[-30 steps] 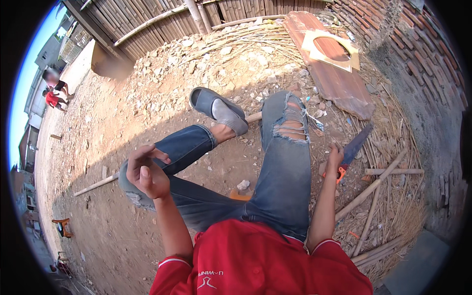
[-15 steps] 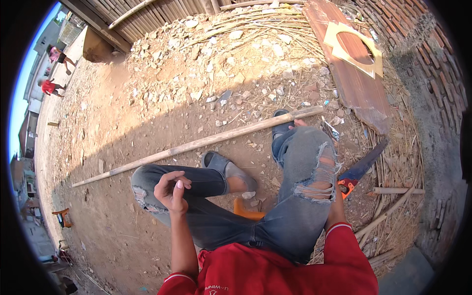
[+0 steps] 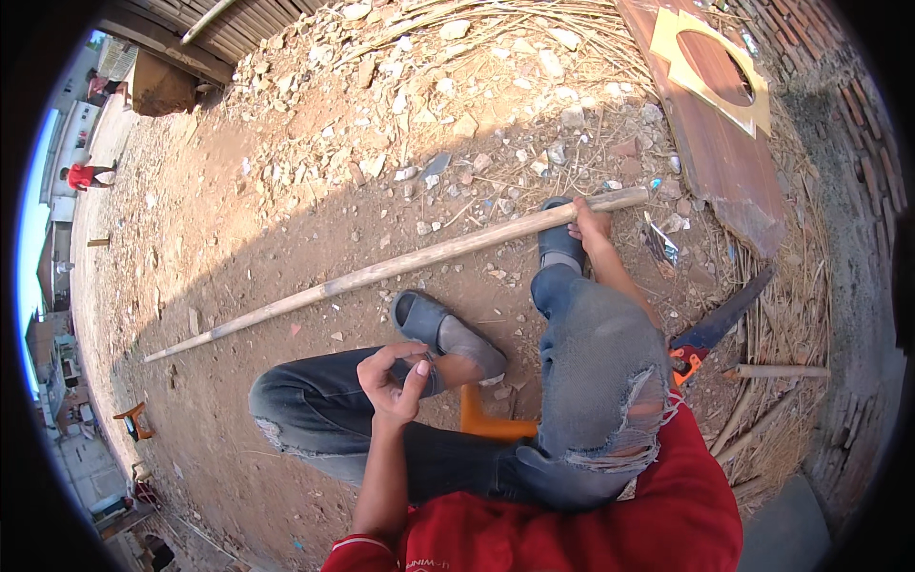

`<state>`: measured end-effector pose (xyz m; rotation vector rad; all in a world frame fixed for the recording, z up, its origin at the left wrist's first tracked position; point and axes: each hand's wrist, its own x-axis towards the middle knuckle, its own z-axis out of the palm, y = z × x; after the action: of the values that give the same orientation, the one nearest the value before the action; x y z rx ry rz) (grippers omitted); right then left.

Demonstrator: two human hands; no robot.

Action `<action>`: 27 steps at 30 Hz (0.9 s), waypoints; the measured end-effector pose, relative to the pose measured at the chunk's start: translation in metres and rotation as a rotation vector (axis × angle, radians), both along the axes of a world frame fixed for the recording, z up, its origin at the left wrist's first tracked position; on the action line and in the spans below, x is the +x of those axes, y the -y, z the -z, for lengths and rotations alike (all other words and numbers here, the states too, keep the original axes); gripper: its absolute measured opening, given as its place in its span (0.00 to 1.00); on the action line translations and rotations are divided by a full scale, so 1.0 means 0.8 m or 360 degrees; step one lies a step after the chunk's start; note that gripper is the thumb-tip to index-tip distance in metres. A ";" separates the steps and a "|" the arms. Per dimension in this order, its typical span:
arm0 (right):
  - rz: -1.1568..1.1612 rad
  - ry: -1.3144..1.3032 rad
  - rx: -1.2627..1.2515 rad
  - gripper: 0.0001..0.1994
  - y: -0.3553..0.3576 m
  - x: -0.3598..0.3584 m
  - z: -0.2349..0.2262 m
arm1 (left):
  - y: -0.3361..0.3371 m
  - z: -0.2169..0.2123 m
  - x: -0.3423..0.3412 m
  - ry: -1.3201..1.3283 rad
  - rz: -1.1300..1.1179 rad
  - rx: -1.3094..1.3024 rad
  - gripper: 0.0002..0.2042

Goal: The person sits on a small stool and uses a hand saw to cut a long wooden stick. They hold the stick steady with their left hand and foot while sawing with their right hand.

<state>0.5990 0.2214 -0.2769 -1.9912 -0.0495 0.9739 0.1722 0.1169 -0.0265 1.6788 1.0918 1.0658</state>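
Note:
I sit low on an orange stool (image 3: 481,419), in torn jeans and grey slippers. My right hand (image 3: 589,225) reaches forward and grips a long bamboo pole (image 3: 381,270) near its thick right end, beside my right slipper (image 3: 560,243). The pole lies across the dirt, running down to the left. My left hand (image 3: 398,377) hovers above my left knee with fingers curled together, holding nothing that I can make out. A hand saw (image 3: 717,322) with an orange handle lies on the ground to my right.
A rusty metal sheet (image 3: 724,162) with a yellow frame on it lies at the far right by a brick wall (image 3: 858,162). Stones and dry reeds cover the ground ahead. Cut sticks (image 3: 777,372) lie at the right. People stand far off at the left.
My right hand has left the saw's side and taken hold of the pole, which now lies nearer to me. My right foot has come up to the pole.

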 end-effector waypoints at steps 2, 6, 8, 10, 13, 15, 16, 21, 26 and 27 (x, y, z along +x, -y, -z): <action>0.0087 0.0050 0.0030 0.25 -0.010 -0.010 -0.003 | -0.010 -0.002 0.016 -0.0056 0.0111 0.0057 0.12; 0.0318 0.0429 0.0241 0.30 -0.009 0.061 -0.004 | -0.024 -0.011 0.027 -0.0199 0.0276 0.0139 0.10; 0.0416 0.0582 0.0227 0.33 -0.011 0.113 -0.015 | -0.019 -0.012 0.010 -0.0239 0.0137 0.0110 0.08; 0.0480 0.0808 0.0132 0.30 0.008 0.206 -0.041 | -0.009 0.006 -0.011 -0.0239 0.0041 -0.0038 0.08; 0.0429 0.0515 0.0085 0.25 0.096 0.324 -0.077 | 0.000 0.027 -0.021 -0.0161 0.0010 -0.0201 0.08; 0.0315 0.0382 0.0154 0.21 0.133 0.338 -0.113 | 0.000 0.027 -0.011 -0.0150 0.0050 -0.0200 0.09; 0.0213 0.0467 0.0207 0.19 0.153 0.331 -0.124 | -0.003 0.022 -0.004 -0.0197 0.0096 -0.0130 0.09; -0.0049 0.1309 -0.0208 0.18 0.371 0.277 -0.154 | 0.001 -0.003 0.025 -0.0335 0.0289 0.0047 0.09; 0.0760 0.1032 -0.1493 0.41 0.682 0.209 -0.088 | 0.014 -0.009 0.009 -0.0340 0.0254 0.0090 0.09; 0.1039 0.0998 -0.1807 0.43 0.781 0.209 -0.079 | 0.015 -0.004 0.013 -0.0292 0.0269 0.0069 0.09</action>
<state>0.7666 -0.4032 -0.2139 -2.9369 0.9299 -0.1831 0.1830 0.1045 -0.0232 1.8967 1.0261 0.8464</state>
